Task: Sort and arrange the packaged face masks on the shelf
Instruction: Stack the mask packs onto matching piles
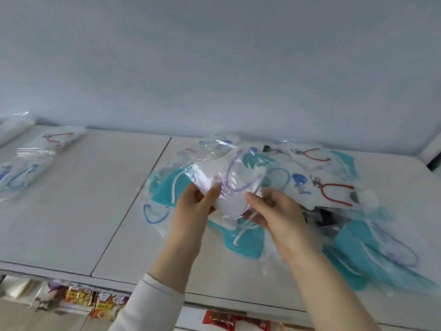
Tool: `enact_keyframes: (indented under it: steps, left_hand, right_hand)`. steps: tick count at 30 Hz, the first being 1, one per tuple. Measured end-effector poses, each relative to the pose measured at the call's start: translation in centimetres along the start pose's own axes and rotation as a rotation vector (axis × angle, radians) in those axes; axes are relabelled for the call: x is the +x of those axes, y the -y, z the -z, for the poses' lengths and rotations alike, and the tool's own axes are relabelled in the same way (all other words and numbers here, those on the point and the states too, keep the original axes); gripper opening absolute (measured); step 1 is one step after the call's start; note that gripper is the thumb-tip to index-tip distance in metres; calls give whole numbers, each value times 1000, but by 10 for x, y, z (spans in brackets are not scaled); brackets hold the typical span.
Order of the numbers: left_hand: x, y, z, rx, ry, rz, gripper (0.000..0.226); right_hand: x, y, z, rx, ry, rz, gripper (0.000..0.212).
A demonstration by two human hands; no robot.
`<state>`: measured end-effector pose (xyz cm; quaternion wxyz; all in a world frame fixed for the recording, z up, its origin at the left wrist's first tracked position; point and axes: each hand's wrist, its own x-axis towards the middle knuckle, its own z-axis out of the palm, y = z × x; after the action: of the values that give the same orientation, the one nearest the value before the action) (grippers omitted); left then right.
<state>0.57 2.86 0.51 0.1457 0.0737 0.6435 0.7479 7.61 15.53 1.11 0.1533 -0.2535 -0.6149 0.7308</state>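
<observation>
Both hands (238, 206) pinching white packaged mask (235, 180)

Orange snack packets (105, 304), red packets (229, 322), pale wall (214, 56)

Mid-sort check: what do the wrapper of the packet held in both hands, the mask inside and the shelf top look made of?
Wrapper: thin clear plastic film, glossy, crinkled, with white glare. Mask inside: seemingly soft matte white nonwoven fabric; its purple ear loops look like elastic cord. Shelf top: smooth off-white panels with a seam, perhaps painted metal or laminate.
</observation>
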Motion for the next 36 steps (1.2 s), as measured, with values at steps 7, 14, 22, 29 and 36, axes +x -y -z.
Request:
enact_keyframes:
  steps: [7, 14, 22, 29, 36]
  left_hand:
    - [28, 1, 14, 557, -5, -38, 22]
    - [27, -1, -5, 699, -30, -180, 58]
    - [32, -8, -5, 364, 26, -173, 45]
    - [26, 1, -45, 307, 211, -134, 41]
    - [15, 7, -80, 230, 342, -62, 28]
  right_hand:
    - [9, 2, 77, -908, -353, 434, 39]
    - [23, -5, 85, -1252, -218, 439, 50]
    - [-7, 7, 135, -957, -469, 433, 46]
    - [-50, -11, 222, -1210, -678, -217, 73]
    - [-56, 1, 220, -796, -786, -70, 39]
